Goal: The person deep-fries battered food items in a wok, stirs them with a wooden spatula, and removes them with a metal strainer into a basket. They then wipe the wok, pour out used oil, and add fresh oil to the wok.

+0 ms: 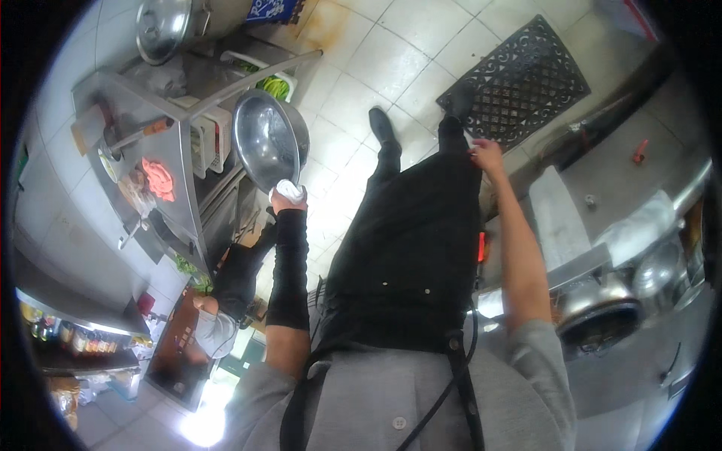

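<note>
My left hand (pixel 286 204), below a black sleeve, holds a folded white cloth (pixel 289 190) against the near rim of a large steel basin (pixel 265 138). The basin is tilted, so its shiny inside shows, and hangs above the tiled floor beside a steel table. My right hand (pixel 486 157) is down by the right edge of my black apron (pixel 406 225). Its fingers are curled around a small white thing (pixel 469 141), perhaps cloth, which is mostly hidden.
On the left, the steel table (pixel 180 144) bears a pink cloth (pixel 158 179) and a knife (pixel 141 135). White baskets (pixel 220 141) stand under it. A co-worker (pixel 217 332) is behind, lower left. A black floor mat (pixel 519 79) lies ahead; a wok (pixel 601 327) is at right.
</note>
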The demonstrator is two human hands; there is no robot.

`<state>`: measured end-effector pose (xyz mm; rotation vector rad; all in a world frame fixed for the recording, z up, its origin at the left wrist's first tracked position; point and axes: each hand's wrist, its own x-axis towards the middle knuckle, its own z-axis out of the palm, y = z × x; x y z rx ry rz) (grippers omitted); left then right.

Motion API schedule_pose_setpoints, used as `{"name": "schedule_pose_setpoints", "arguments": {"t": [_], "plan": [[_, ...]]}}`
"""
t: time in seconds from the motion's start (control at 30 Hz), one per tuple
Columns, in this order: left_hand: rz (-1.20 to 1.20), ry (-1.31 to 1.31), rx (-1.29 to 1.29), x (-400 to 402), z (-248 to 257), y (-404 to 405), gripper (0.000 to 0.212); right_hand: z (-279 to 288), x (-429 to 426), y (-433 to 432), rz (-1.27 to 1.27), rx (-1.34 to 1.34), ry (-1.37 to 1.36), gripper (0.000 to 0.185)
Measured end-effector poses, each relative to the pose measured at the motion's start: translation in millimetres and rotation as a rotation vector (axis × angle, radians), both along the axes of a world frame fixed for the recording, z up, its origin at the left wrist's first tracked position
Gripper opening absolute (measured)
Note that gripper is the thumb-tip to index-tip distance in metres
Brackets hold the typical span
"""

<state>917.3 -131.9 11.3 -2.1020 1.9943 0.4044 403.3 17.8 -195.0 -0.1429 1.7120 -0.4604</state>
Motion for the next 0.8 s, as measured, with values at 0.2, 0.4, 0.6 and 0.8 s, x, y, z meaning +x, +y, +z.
{"name": "schedule_pose_setpoints", "arguments": {"t": [0.2,0.4,0.6,0.8], "plan": [[0.268,0.148,0.015,49,16,15,0.047,-13,-14,50,0.112,0.129,0.044,0.036],[0.886,0.745,-0.184,99,-34,82,0.036,29,-6,-15,0.294,0.006,0.089,0.035],[1.326,0.942,-0.216,83,-7,118,0.022,77,30,-111,0.461,-0.143,0.173,0.034],[1.494,0.981,-0.451,111,9,199,0.017,97,76,-164,0.617,-0.272,0.174,0.030]]}}
